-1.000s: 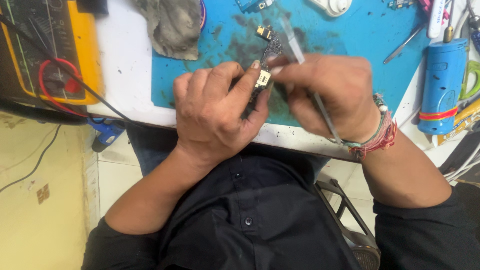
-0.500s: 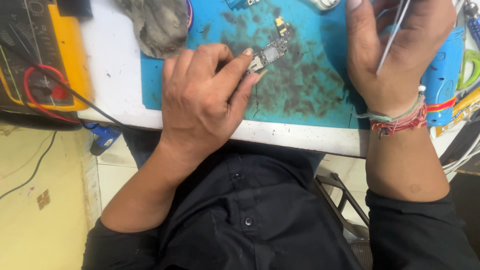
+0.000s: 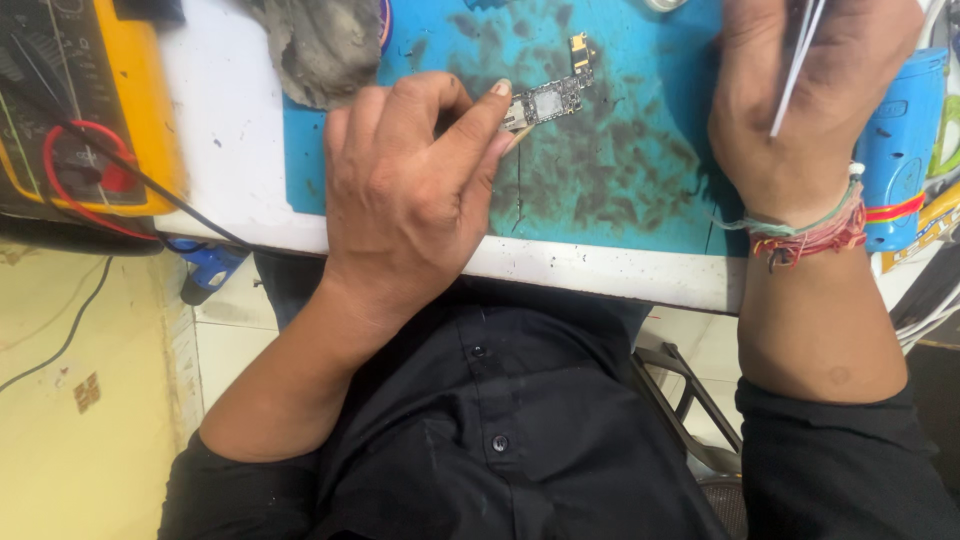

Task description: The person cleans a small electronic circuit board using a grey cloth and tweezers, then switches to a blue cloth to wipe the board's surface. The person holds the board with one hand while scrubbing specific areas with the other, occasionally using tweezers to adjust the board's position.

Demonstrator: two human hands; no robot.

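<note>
a: while the small circuit board [image 3: 545, 102] sits at the left hand's [image 3: 415, 190] fingertips, pinched by one end over the stained blue work mat [image 3: 620, 190], where is the right hand [image 3: 800, 100]?

b: up by the mat's far right edge, closed around thin tweezers [image 3: 795, 65], beside a blue cylinder [image 3: 900, 140].

a: any risk?

b: i'd say the pinch is slight; the board could twist loose and drop onto the mat. the multimeter [image 3: 70, 110] leads trail near the left wrist and might snag.
</note>
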